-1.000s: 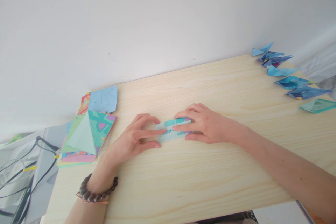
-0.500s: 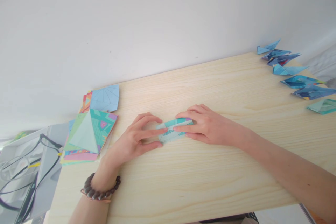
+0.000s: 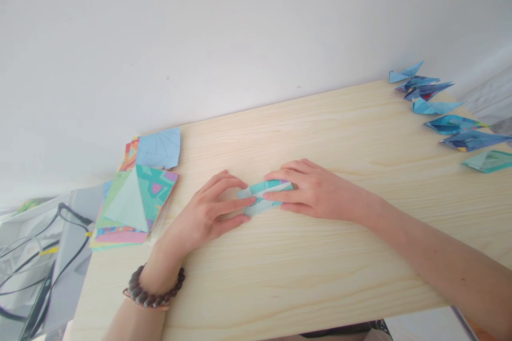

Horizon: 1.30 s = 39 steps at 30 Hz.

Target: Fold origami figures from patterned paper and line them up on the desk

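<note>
Folded paper [image 3: 262, 206], a narrow strip of pale and teal bands with a touch of purple, lies flat near the middle of the tabletop [image 3: 312, 266]; its dark printed marks are unreadable. The left hand [image 3: 202, 213], fingers spread, holds the left end down, while the right hand [image 3: 316, 192] grips the right end with bent fingers. A patterned paper stack [image 3: 158, 189] bears small digits, seemingly "01", beside a creased blue sheet [image 3: 158, 148]. Pointed blue paper figures [image 3: 436, 106] line the right side. Pale wood grain meets a plain whitish wall [image 3: 256, 26]; black cables [image 3: 72, 261] loop at left.
</note>
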{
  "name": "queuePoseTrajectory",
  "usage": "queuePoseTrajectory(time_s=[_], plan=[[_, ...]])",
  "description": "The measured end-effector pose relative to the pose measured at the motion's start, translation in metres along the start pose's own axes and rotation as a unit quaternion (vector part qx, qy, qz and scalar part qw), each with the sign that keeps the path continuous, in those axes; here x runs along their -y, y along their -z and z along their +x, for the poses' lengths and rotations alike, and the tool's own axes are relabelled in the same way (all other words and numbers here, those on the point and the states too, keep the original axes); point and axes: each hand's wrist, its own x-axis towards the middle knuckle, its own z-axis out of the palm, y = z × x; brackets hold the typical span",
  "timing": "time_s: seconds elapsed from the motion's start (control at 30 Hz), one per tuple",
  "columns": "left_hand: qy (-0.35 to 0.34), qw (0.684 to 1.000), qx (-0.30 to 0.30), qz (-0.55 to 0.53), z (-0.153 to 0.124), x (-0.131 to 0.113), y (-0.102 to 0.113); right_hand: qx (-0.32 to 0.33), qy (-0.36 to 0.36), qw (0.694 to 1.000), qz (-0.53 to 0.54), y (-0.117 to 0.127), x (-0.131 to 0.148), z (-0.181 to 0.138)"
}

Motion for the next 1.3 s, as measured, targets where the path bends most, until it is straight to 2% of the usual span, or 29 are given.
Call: queuePoseTrajectory(time_s=[0.6,0.97,1.3], plan=[[-0.005,0.999,-0.003,0.043,0.002,-0.006,-0.001,-0.019,0.011,1.000,0.012,-0.001,0.003,0.002],[0.012,0.999,0.023,0.040,0.005,-0.011,0.000,-0.008,0.008,1.000,0.016,-0.001,0.006,0.003],[-0.001,0.999,0.004,0.046,0.005,-0.010,-0.002,-0.010,0.006,0.999,0.031,-0.001,0.004,0.001]])
